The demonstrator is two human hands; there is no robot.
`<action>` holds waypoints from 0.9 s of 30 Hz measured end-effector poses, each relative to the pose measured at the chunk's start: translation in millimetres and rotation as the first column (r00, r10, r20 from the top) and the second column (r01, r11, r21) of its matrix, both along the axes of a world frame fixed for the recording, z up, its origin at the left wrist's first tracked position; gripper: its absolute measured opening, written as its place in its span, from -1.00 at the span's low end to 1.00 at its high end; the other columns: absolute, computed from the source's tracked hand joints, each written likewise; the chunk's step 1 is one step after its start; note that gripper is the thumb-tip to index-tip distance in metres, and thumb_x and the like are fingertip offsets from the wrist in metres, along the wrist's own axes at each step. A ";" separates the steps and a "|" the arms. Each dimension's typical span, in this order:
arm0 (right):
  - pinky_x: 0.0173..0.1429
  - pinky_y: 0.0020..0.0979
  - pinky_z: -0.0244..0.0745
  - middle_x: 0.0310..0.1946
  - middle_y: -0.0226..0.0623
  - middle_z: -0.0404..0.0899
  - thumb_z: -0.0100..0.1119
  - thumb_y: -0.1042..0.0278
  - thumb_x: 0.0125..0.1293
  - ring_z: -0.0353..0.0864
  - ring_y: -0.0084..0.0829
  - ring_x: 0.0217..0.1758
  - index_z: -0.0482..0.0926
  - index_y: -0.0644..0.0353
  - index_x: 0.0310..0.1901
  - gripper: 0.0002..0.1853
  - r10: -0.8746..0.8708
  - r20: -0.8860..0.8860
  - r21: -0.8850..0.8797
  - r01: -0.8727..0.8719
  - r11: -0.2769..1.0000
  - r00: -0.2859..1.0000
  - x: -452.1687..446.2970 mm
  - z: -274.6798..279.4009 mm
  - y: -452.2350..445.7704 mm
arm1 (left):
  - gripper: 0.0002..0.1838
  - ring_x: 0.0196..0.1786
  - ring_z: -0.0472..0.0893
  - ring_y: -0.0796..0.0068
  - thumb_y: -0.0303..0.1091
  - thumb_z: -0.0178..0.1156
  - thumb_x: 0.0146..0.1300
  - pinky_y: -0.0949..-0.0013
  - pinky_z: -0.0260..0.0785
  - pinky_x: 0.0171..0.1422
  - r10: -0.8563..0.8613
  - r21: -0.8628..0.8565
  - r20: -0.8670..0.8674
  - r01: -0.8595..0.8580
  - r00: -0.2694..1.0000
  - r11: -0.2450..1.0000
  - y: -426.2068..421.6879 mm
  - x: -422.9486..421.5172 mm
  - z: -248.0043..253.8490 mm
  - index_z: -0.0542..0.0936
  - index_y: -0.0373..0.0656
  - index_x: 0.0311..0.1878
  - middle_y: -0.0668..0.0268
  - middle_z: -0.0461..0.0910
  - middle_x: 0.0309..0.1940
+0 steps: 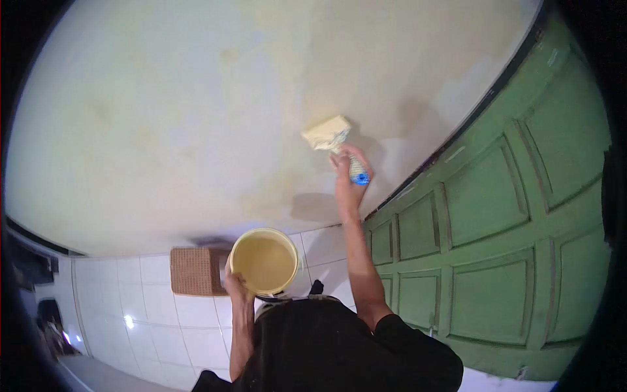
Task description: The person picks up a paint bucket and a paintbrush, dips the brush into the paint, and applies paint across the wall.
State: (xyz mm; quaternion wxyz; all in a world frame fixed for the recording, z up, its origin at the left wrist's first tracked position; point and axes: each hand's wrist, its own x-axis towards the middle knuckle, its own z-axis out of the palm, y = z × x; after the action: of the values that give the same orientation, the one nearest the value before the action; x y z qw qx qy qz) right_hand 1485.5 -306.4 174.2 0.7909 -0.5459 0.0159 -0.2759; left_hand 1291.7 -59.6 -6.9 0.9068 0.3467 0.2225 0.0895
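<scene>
My right hand [353, 171] is wrapped round the handle of a wide paint brush [328, 132], whose pale, paint-covered head is against or close to the wall [196, 117]. The end of the handle shows blue. Lower down, my left hand [235, 277] grips the left rim of a cream bucket [295, 251], held in front of my body. Pale yellowish paint [264, 263] lies inside the bucket. The fingers of my left hand are partly hidden by the rim. Uneven pale patches and stains mark the wall.
A brown woven basket [196, 271] stands on the white tiled floor [140, 326], left of the bucket against the wall. A green panelled door [490, 274] runs along the right, with a dark edge beside the wall. Dark objects [49, 320] sit at far left.
</scene>
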 end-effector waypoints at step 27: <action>0.02 -0.31 0.63 -0.08 -0.15 0.75 0.48 0.50 0.13 0.77 -0.17 -0.06 0.73 0.16 -0.02 -0.67 0.730 -0.543 -0.681 -0.727 -0.092 0.416 -67.7 -10.7 -17.6 | -0.36 -0.52 0.56 0.62 -0.72 -0.27 0.05 0.57 0.43 -0.47 0.129 -0.049 -0.124 -0.136 0.984 0.989 7.1 98.1 -5.5 0.60 -0.42 0.18 0.18 0.69 -0.33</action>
State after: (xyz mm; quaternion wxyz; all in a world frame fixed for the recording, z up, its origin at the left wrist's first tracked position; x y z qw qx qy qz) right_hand 1417.8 -324.0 163.5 0.4069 -0.7746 -0.4246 0.2327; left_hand 1389.8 -52.5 -12.4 0.8933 0.3097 0.3020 0.1223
